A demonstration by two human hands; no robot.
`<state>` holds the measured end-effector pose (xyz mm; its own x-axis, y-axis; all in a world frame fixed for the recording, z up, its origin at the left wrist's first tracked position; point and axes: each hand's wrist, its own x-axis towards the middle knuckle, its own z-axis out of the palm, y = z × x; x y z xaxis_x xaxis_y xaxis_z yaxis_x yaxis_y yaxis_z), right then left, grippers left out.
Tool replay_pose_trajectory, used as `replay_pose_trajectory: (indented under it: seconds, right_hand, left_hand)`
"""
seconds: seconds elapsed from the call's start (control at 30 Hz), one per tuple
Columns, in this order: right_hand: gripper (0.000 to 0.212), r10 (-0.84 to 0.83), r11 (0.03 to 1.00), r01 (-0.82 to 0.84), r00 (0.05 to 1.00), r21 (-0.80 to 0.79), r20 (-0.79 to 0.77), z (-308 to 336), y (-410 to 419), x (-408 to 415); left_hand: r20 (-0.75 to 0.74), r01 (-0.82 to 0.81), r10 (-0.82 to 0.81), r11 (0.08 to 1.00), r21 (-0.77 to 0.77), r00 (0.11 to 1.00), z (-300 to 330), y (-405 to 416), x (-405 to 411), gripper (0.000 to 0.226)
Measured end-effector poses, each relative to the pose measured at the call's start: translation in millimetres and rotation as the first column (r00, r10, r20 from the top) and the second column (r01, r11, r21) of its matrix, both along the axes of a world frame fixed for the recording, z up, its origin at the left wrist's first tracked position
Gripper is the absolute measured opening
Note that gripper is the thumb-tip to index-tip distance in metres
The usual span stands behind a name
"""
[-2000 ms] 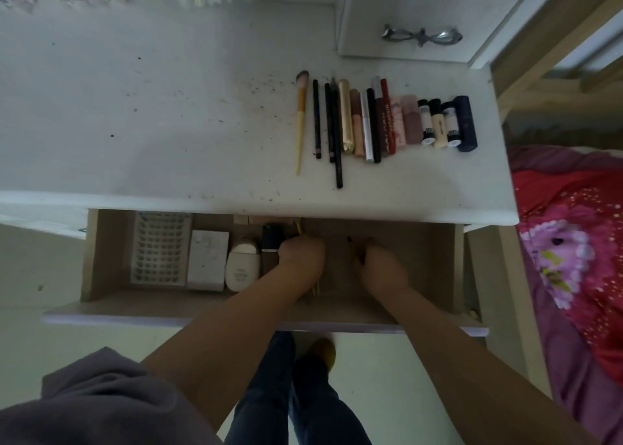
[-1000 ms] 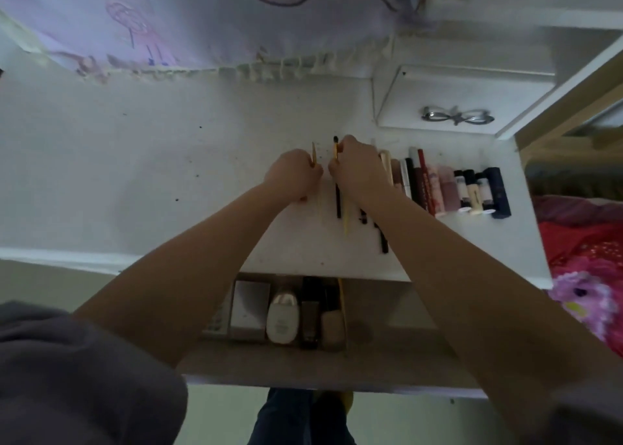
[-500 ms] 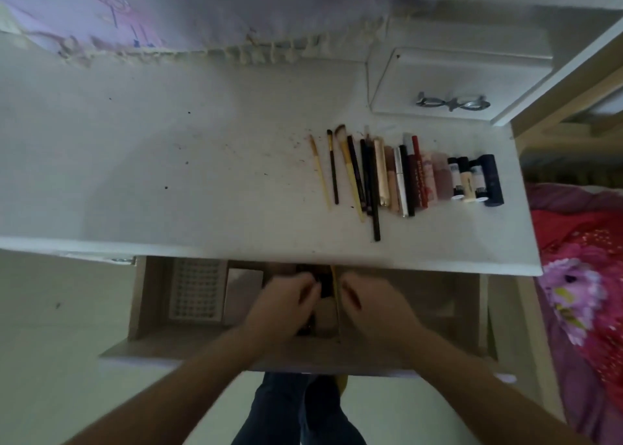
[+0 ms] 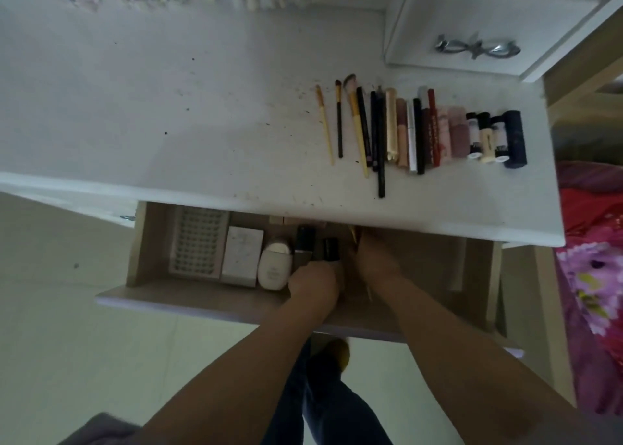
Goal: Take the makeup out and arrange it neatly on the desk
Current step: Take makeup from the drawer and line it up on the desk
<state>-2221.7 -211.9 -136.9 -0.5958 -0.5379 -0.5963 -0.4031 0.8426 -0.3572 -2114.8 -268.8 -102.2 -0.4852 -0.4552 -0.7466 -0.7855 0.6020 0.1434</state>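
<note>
While a row of makeup lies side by side on the white speckled desk top, both hands reach into the open pale wooden drawer below it. Row runs from thin yellow-handled brushes at left through dark pencils and tubes to a dark navy cylinder at right; one long black pencil sticks out nearer the desk edge than its neighbours.

Left hand is curled by two small black-capped bottles, fingers hidden from above, so whether it grips one cannot be told. Right hand sits just right of it, partly under the desk lip, near a thin gold-coloured stick; its grip cannot be told either.

Still in the drawer: a white oval bottle, a white square box and a pale tray of small lash-like rows, all left of the hands.

Step, as judged: picking the next items from the drawer, task partly done. Next move likely calls for a firm hold on the small bottles, a lift clear of the desk lip, then placing them parallel to the row, probably at its left end, without knocking the loose brushes.
</note>
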Motion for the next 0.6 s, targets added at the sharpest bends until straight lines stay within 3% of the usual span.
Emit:
replay_pose_trajectory:
  seconds: [0.27, 0.43, 0.6]
  right_hand:
    - [0.034, 0.215, 0.976, -0.206, 0.962, 0.069, -0.166, 34.2, 47.6, -14.2]
    - [0.02, 0.213, 0.975, -0.223, 0.955, -0.025, -0.206, 66.6, 53.4, -4.6]
    - [0.018, 0.184, 0.977, -0.203, 0.959, -0.067, -0.213, 80.8, 52.7, -11.6]
  left_hand:
    - [-0.025, -0.294, 0.299, 0.947, 0.132, 0.954, -1.7, -0.1, -7.0, 0.043]
    - [-0.119, -0.282, 0.297, 0.951, 0.129, 0.947, 3.0, 0.1, 5.9, 0.043]
    - [-0.097, -0.236, 0.265, 0.942, 0.237, 0.96, 2.5, 4.3, -8.6, 0.044]
